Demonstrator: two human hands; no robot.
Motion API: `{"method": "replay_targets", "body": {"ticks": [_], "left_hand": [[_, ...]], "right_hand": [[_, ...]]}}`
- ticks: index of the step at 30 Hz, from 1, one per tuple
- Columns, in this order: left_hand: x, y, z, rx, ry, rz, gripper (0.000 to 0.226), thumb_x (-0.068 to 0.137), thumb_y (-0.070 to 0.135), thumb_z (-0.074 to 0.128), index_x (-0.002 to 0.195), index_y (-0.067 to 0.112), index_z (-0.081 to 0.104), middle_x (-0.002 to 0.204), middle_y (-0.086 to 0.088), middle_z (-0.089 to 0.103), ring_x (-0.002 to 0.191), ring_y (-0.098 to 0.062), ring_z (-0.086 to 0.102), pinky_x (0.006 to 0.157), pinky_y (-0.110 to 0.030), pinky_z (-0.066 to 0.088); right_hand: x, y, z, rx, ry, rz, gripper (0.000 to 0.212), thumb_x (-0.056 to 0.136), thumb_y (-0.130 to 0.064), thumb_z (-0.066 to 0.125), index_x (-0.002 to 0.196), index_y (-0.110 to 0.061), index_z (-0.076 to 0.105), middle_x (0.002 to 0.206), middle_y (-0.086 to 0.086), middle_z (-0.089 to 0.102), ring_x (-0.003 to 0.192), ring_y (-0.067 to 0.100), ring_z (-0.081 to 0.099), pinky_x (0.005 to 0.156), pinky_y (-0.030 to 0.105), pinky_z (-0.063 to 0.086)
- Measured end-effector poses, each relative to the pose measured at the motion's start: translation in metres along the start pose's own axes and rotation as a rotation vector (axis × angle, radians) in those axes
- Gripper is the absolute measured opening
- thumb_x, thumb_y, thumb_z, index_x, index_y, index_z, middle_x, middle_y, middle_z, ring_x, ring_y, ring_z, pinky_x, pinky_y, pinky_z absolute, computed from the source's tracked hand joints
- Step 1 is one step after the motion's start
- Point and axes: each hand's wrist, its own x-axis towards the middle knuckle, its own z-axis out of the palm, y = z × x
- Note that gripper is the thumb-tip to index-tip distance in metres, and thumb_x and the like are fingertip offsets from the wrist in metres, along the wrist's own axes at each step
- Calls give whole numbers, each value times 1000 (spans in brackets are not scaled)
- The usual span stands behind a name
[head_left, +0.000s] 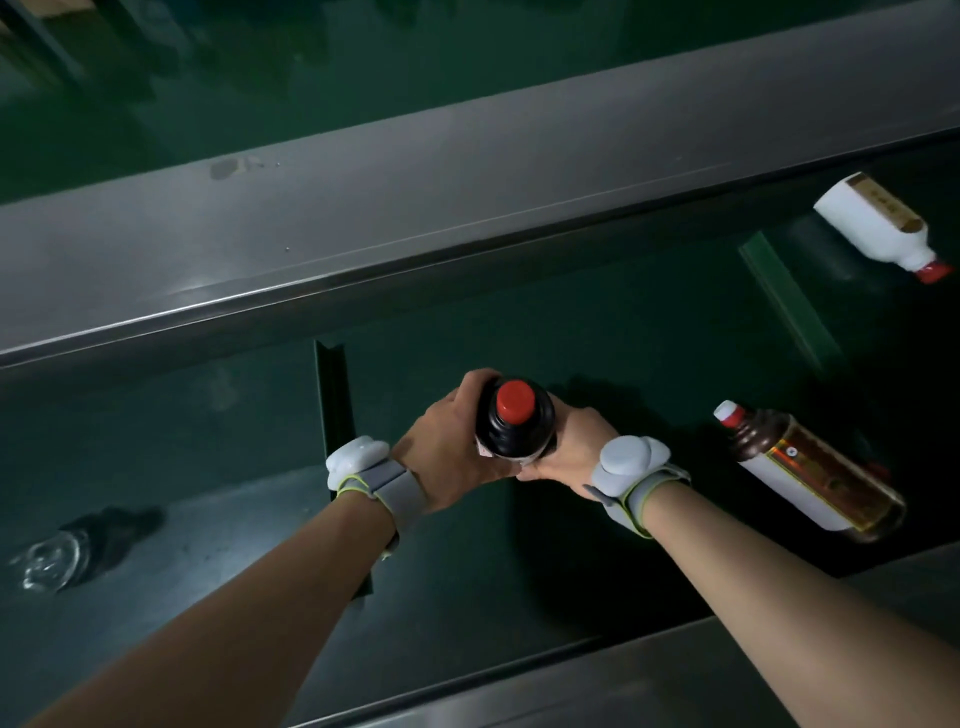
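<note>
1. The room is dim. A dark green conveyor belt (649, 338) runs between grey metal side rails (467, 208).
2. At frame centre, the left hand (447, 457) and right hand (571, 447) both wrap the dark round red-capped bottle (498, 436), held upright over the belt.
3. Smooth glass could slip in this gloom and strike the belt or topple.
4. A brown white-labelled bottle (810, 467) lies at right, a white bottle (872, 223) at upper right, and a clear glass bottle (49, 561) at lower left.

The dark bottle (514, 426) looks like shiny glass. Its red cap (515, 401) looks smooth. The long rail (467, 208) is dull grey metal.
</note>
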Motion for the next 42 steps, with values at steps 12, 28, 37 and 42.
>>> {"method": "replay_targets", "body": {"ticks": [12, 28, 37, 42], "left_hand": [[2, -9, 4, 32, 112, -88, 79, 56, 44, 88, 116, 31, 38, 116, 4, 58, 98, -22, 62, 81, -37, 52], [-29, 8, -4, 234, 106, -330, 59, 75, 48, 71, 125, 37, 43, 122, 5, 63, 101, -24, 65, 79, -41, 54], [-78, 6, 3, 254, 97, -394, 51, 80, 49, 66, 126, 37, 49, 124, 6, 61, 102, -20, 65, 83, -40, 54], [-94, 13, 13, 261, -2, -380, 56, 79, 52, 66, 130, 40, 48, 125, 4, 64, 107, -20, 65, 87, -39, 54]], "right_hand": [[16, 2, 11, -115, 88, -73, 89, 59, -58, 80, 134, -35, 36, 94, 2, 74, 83, 27, 70, 66, 30, 55], [-23, 0, -9, -241, 120, 9, 40, 91, -40, 55, 129, -39, 43, 110, -11, 70, 96, 23, 67, 71, 30, 52], [-56, -12, 2, -211, 149, 31, 43, 93, -35, 53, 134, -38, 41, 106, -17, 70, 93, 20, 67, 71, 35, 55], [-95, -4, -5, -189, 210, 72, 45, 92, -36, 54, 136, -39, 40, 106, -16, 70, 88, 18, 67, 64, 29, 51]]}}
